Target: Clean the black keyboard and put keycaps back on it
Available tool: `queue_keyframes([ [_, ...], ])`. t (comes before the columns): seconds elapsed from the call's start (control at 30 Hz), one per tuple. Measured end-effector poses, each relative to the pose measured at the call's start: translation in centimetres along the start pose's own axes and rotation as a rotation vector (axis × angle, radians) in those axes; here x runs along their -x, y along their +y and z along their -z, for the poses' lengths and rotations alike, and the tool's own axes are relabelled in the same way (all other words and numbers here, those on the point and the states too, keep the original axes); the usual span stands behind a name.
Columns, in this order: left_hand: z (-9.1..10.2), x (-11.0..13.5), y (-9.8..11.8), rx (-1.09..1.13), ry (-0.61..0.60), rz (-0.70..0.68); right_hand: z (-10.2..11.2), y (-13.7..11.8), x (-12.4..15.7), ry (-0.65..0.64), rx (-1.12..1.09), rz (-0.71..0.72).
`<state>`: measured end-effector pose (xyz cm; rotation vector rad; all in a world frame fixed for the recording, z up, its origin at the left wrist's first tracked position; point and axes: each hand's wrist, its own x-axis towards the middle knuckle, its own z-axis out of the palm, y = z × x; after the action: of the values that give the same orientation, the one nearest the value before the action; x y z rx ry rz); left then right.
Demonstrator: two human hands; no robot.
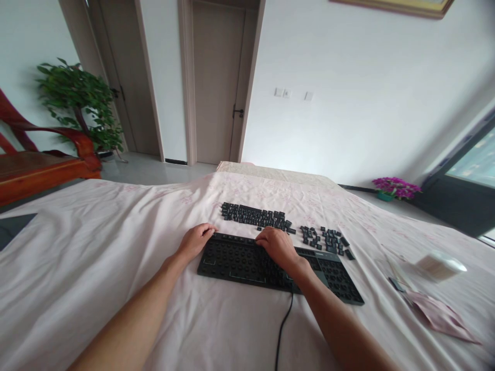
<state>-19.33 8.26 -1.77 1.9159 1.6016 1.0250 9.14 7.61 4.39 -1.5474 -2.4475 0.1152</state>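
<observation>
A black keyboard (235,260) lies on the cloth, most of its keycaps off, leaving rows of bare key sockets. At its far left corner is my left hand (196,241), thumb and fingers closed on the edge. My right hand (277,246) rests over the middle of the top row, its fingers curled together and pointing left. Whatever is between those fingertips is hidden. Behind the keyboard, loose black keycaps (251,214) lie in close rows. A second group of keycaps (330,239) is scattered to the right.
A pink flowered cloth (162,309) covers the surface. The keyboard's cable (284,319) runs toward me. At right are a clear container of cotton swabs (441,265), a pink cloth piece (441,314) and a thin tool with a dark end (396,284). A dark flat panel (15,229) lies at left.
</observation>
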Motion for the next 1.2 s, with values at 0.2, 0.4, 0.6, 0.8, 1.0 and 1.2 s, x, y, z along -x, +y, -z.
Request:
queue_keyframes([
  [0.2, 0.1, 0.0, 0.2, 0.002, -0.003, 0.0, -0.4, -0.5, 0.1, -0.007, 0.072, -0.02],
  [0.4, 0.1, 0.1, 0.3, 0.006, -0.002, -0.005, -0.9, -1.0, 0.1, 0.005, 0.13, -0.018],
  [0.6, 0.1, 0.1, 0.4, -0.003, -0.001, 0.005, -1.1, -2.0, 0.4, -0.015, 0.29, 0.009],
  [0.8, 0.1, 0.1, 0.3, -0.014, 0.003, -0.009, -1.3, -2.9, 1.0, -0.046, 0.389, 0.061],
  [1.0, 0.0, 0.1, 0.2, -0.021, 0.005, -0.017, -1.2, -3.5, 1.5, -0.052, 0.419, 0.088],
  [1.2, 0.0, 0.1, 0.3, -0.026, 0.011, 0.003, -0.8, -4.0, 1.7, -0.077, 0.408, 0.122],
])
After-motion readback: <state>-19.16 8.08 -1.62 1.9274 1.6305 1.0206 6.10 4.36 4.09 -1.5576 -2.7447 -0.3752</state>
